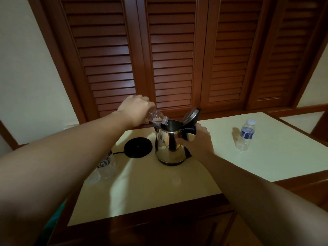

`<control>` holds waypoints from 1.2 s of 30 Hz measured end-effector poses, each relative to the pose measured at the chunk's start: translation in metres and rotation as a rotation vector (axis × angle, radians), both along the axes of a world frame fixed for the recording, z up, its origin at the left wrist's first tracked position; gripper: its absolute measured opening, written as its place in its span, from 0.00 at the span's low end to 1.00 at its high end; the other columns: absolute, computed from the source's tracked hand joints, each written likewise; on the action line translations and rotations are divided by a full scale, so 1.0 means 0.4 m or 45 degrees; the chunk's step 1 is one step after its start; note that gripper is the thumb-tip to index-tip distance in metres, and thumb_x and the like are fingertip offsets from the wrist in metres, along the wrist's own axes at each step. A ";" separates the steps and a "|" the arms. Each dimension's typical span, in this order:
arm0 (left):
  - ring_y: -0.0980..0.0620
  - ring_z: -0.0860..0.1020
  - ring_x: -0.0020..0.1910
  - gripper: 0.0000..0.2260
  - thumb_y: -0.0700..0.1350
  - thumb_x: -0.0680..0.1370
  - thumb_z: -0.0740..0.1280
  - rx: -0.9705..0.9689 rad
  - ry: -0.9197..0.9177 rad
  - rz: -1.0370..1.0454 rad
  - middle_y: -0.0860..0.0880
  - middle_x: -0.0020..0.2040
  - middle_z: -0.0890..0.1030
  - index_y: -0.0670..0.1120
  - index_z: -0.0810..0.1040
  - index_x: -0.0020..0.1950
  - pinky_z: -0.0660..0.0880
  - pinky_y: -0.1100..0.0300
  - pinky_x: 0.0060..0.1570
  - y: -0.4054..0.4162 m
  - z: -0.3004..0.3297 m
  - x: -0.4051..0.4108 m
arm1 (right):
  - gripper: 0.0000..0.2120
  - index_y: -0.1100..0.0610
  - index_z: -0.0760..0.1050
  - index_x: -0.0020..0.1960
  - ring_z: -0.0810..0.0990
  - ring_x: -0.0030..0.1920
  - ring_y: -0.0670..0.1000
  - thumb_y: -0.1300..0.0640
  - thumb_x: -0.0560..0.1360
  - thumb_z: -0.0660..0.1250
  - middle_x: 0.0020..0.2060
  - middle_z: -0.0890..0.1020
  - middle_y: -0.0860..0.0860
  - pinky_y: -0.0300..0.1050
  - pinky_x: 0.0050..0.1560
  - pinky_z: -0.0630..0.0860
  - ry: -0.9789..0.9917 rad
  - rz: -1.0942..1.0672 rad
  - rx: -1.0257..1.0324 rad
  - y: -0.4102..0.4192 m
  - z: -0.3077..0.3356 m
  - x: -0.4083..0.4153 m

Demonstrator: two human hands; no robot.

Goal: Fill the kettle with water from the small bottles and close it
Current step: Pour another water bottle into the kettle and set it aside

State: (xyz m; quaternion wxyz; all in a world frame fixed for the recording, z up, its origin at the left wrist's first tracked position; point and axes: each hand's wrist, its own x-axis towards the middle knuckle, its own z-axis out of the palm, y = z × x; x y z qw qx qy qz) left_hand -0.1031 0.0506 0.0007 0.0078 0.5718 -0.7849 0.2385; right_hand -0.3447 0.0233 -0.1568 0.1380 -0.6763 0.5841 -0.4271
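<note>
kettle (169,146) upright on tabletop (266,153), lid (190,115) hinged up. left hand (136,110) grips tipped small bottle (157,118), mouth over opening; right hand (198,141) wraps handle side. advice: hold neck centred, pour steadily. capped bottle (245,136) stands well apart.

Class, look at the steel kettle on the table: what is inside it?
The kettle stands with its lid up. Only the dark inner wall shows inside; any water level is hidden. The left hand tilts a bottle, its mouth at the rim.
</note>
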 end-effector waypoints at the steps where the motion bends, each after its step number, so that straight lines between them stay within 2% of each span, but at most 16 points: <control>1: 0.46 0.76 0.61 0.24 0.56 0.74 0.75 -0.019 -0.013 -0.018 0.51 0.59 0.78 0.54 0.77 0.68 0.70 0.50 0.59 -0.001 -0.001 0.000 | 0.38 0.52 0.75 0.64 0.78 0.58 0.54 0.31 0.63 0.75 0.57 0.81 0.50 0.57 0.57 0.80 0.001 -0.002 0.000 0.000 0.000 0.000; 3: 0.47 0.75 0.62 0.25 0.56 0.74 0.75 -0.049 -0.039 -0.049 0.51 0.59 0.79 0.55 0.77 0.69 0.69 0.52 0.60 -0.003 -0.003 0.000 | 0.41 0.52 0.75 0.64 0.78 0.57 0.53 0.26 0.60 0.69 0.57 0.81 0.50 0.55 0.56 0.81 0.002 0.000 -0.009 0.001 0.000 0.001; 7: 0.47 0.75 0.61 0.25 0.56 0.74 0.74 -0.062 -0.065 -0.066 0.51 0.59 0.79 0.55 0.76 0.70 0.70 0.51 0.61 -0.006 -0.005 -0.002 | 0.36 0.52 0.75 0.63 0.78 0.57 0.53 0.32 0.64 0.77 0.56 0.82 0.50 0.54 0.55 0.81 0.039 0.008 -0.019 -0.005 -0.003 0.000; 8: 0.47 0.75 0.61 0.25 0.56 0.74 0.74 -0.064 -0.064 -0.069 0.51 0.59 0.79 0.55 0.77 0.70 0.70 0.51 0.61 -0.005 -0.004 -0.003 | 0.36 0.52 0.75 0.63 0.78 0.56 0.53 0.31 0.63 0.76 0.56 0.82 0.50 0.54 0.54 0.81 0.046 0.007 -0.025 -0.005 -0.003 -0.001; 12: 0.47 0.76 0.61 0.23 0.56 0.76 0.73 -0.082 -0.067 -0.097 0.51 0.58 0.79 0.55 0.77 0.70 0.69 0.52 0.62 -0.005 -0.003 -0.003 | 0.41 0.51 0.76 0.61 0.78 0.55 0.52 0.23 0.60 0.65 0.55 0.82 0.48 0.52 0.52 0.81 0.068 -0.001 -0.065 -0.006 -0.009 -0.002; 17: 0.47 0.74 0.66 0.24 0.55 0.77 0.73 -0.089 -0.087 -0.129 0.51 0.63 0.79 0.55 0.75 0.72 0.62 0.50 0.73 -0.012 -0.005 0.000 | 0.35 0.53 0.75 0.62 0.78 0.55 0.53 0.32 0.65 0.76 0.55 0.82 0.50 0.54 0.52 0.81 0.102 -0.013 -0.080 -0.012 -0.011 -0.002; 19: 0.47 0.74 0.67 0.25 0.55 0.76 0.73 -0.081 -0.070 -0.123 0.51 0.64 0.78 0.55 0.75 0.73 0.60 0.48 0.77 -0.016 -0.010 0.001 | 0.34 0.53 0.75 0.62 0.78 0.55 0.53 0.33 0.66 0.77 0.55 0.82 0.50 0.53 0.52 0.81 0.109 -0.019 -0.093 -0.014 -0.013 -0.004; 21: 0.47 0.75 0.66 0.27 0.55 0.75 0.75 -0.063 -0.025 -0.090 0.50 0.63 0.78 0.54 0.74 0.73 0.61 0.47 0.77 -0.014 -0.015 0.004 | 0.34 0.53 0.75 0.62 0.78 0.54 0.53 0.33 0.66 0.77 0.55 0.82 0.50 0.51 0.51 0.80 0.120 -0.012 -0.101 -0.019 -0.017 -0.006; 23: 0.46 0.77 0.63 0.29 0.56 0.74 0.76 -0.042 0.092 -0.029 0.50 0.62 0.77 0.54 0.74 0.74 0.69 0.49 0.69 -0.007 -0.025 0.009 | 0.35 0.52 0.75 0.63 0.78 0.54 0.52 0.30 0.65 0.75 0.55 0.82 0.50 0.49 0.51 0.80 0.140 -0.008 -0.102 -0.025 -0.023 -0.009; 25: 0.46 0.78 0.59 0.28 0.57 0.73 0.77 -0.021 0.325 0.027 0.50 0.61 0.78 0.53 0.75 0.71 0.75 0.51 0.57 0.003 -0.041 0.015 | 0.40 0.51 0.75 0.65 0.78 0.55 0.53 0.25 0.63 0.69 0.56 0.82 0.49 0.46 0.51 0.78 0.170 -0.026 -0.082 -0.027 -0.028 -0.014; 26: 0.47 0.78 0.58 0.28 0.58 0.72 0.78 -0.005 0.467 0.055 0.50 0.60 0.78 0.53 0.75 0.70 0.76 0.52 0.55 0.008 -0.053 0.020 | 0.43 0.51 0.74 0.67 0.78 0.56 0.53 0.23 0.63 0.68 0.58 0.81 0.50 0.45 0.52 0.77 0.186 -0.051 -0.080 -0.019 -0.027 -0.016; 29: 0.52 0.80 0.53 0.26 0.58 0.69 0.80 0.057 0.879 0.124 0.53 0.57 0.81 0.54 0.77 0.64 0.80 0.52 0.54 0.027 -0.102 0.033 | 0.46 0.55 0.72 0.73 0.77 0.59 0.56 0.30 0.65 0.77 0.60 0.79 0.55 0.49 0.55 0.78 0.178 -0.239 -0.213 0.028 -0.014 -0.024; 30: 0.54 0.81 0.51 0.24 0.58 0.69 0.80 0.077 1.003 0.138 0.54 0.54 0.82 0.55 0.78 0.62 0.82 0.52 0.52 0.038 -0.120 0.036 | 0.42 0.56 0.74 0.71 0.77 0.57 0.55 0.32 0.67 0.77 0.57 0.80 0.54 0.49 0.53 0.78 0.153 -0.269 -0.274 0.057 -0.006 -0.024; 32: 0.55 0.82 0.45 0.21 0.57 0.70 0.80 0.113 1.238 0.151 0.55 0.50 0.83 0.55 0.78 0.58 0.84 0.52 0.45 0.062 -0.161 0.039 | 0.25 0.51 0.80 0.61 0.76 0.49 0.50 0.37 0.72 0.75 0.49 0.81 0.49 0.46 0.47 0.77 0.111 -0.137 -0.296 0.100 -0.010 -0.024; 34: 0.56 0.82 0.44 0.19 0.58 0.70 0.79 0.120 1.370 0.176 0.55 0.49 0.83 0.55 0.78 0.57 0.83 0.55 0.41 0.087 -0.199 0.038 | 0.08 0.47 0.77 0.47 0.78 0.41 0.47 0.44 0.76 0.72 0.40 0.79 0.45 0.50 0.42 0.80 0.119 0.125 -0.057 0.127 -0.023 -0.019; 36: 0.58 0.80 0.45 0.19 0.57 0.71 0.79 0.120 1.403 0.226 0.55 0.48 0.81 0.54 0.78 0.57 0.77 0.67 0.38 0.108 -0.239 0.038 | 0.06 0.45 0.75 0.47 0.77 0.39 0.44 0.46 0.78 0.71 0.39 0.78 0.43 0.47 0.44 0.79 0.274 0.389 0.200 0.143 -0.043 -0.016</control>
